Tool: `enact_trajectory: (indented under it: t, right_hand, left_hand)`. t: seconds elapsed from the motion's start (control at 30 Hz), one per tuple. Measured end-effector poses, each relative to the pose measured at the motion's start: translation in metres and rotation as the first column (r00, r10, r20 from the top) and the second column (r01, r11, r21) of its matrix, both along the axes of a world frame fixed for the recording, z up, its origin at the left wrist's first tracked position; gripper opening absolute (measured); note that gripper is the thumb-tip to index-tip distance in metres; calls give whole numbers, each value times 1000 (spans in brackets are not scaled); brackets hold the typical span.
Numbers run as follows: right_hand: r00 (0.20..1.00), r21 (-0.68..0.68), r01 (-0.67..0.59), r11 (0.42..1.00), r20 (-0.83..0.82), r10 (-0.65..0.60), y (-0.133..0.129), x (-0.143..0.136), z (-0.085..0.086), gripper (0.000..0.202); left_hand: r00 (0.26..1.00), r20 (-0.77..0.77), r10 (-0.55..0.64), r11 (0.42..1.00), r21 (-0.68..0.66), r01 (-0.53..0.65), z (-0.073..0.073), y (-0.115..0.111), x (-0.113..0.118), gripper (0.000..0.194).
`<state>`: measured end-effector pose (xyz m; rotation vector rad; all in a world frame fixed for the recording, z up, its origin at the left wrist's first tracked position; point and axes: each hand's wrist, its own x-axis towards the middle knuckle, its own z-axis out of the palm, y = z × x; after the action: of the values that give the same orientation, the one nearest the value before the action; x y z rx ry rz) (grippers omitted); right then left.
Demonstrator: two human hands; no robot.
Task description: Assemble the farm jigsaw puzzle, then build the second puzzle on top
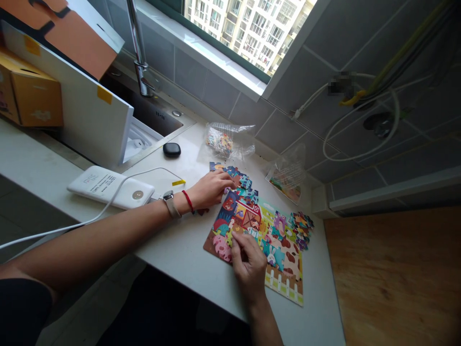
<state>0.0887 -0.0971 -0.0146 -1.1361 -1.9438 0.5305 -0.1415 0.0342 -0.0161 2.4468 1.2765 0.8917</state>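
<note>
A: Start at the near edge of the bench. Work outward.

B: Right hand over the near-left part of the puzzle board. Thumb and index pressed together. Cannot tell if pinching a piece.

A: Confirm how the board lies.

B: Flat, toward the right end of the bench, long axis roughly along the near edge. Directly under the right hand, so closer to that than to the left.

A: And just beside?

B: Mixed loose pieces, heaped at the board's right side, toward the bench's right edge.

A: Left hand?

B: Just off the board's far-left corner, palm down, fingers bent onto the blue pieces. Cannot tell if gripping one; fingertips partly hidden.

A: Give the key relation.

B: Blue heap along the board's far side. Within touch of the left hand, across the board from the right. From heap to board: toward the near edge.

A: Farther back?

B: Clear bag of pieces, by the bench's far edge. Second clear bag near the far right corner, with a picture card inside or under, cannot tell which.
</note>
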Motion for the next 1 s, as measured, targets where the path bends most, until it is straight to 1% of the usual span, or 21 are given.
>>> enact_trajectory:
  t: [0.07,0.13,0.23,0.33,0.43,0.57,0.67,0.8,0.93,1.0]
  right_hand:
    - [1000,-22,-26,999,12,26,0,-2,0,24]
    - [999,-46,-41,998,35,42,1,-3,0,24]
    - [998,-82,-30,996,49,34,1,-3,-1,24]
    - [1000,-103,-20,995,22,22,1,-2,-1,23]
    - [1000,-100,-28,995,-11,27,1,-1,0,23]
    - [998,-38,-44,998,-50,42,-1,0,0,24]
    - [993,50,-80,995,-86,85,-4,1,1,24]
    - [982,156,-138,978,-105,156,-12,3,4,23]
    - [973,221,-211,952,-48,227,-21,13,6,28]
    - [966,237,-246,940,-13,256,-25,21,5,30]
  left_hand:
    - [999,22,47,999,19,-48,0,2,-2,46]
    - [991,53,120,992,38,-122,-1,3,-4,51]
    - [964,100,247,966,51,-253,-3,3,-4,55]
    - [932,148,332,939,41,-341,-8,1,0,61]
    - [904,216,369,925,14,-381,-15,0,2,59]
    - [842,340,418,901,-41,-431,-20,2,0,52]
    - [792,412,451,888,-113,-446,-21,3,-2,49]
    - [697,520,493,869,-257,-423,-21,6,-3,49]
    - [681,528,507,861,-283,-422,-19,6,-4,45]
    - [671,534,514,857,-291,-425,-17,5,-5,46]
